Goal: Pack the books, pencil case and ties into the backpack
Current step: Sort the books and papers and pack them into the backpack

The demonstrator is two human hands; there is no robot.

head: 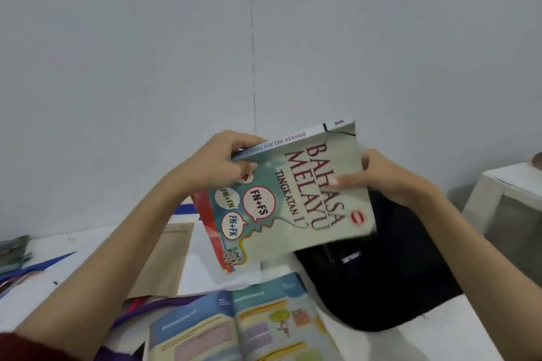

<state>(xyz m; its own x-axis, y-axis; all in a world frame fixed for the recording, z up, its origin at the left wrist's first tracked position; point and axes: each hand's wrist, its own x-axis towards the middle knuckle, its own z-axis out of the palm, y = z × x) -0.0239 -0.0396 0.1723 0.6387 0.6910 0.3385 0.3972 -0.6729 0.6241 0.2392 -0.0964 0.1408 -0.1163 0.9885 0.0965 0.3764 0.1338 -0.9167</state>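
I hold a pale book titled Bahasa Melayu (296, 199) in the air over the table, cover toward me and tilted. My left hand (217, 164) grips its spine end, thumb on the cover. My right hand (381, 176) grips the opposite edge, thumb pressed on the front. Under the book's right side stands a black backpack (390, 272); whether it is open is hidden by the book. An open colourful book (243, 328) lies flat near the table's front. A purple strap, perhaps a tie (152, 306), lies to its left.
A brown paper cover or envelope (164, 261) lies on the white table (440, 337). More books are stacked at the far left edge (13, 252). A white stool or side table (507, 196) stands at the right. A plain wall rises behind.
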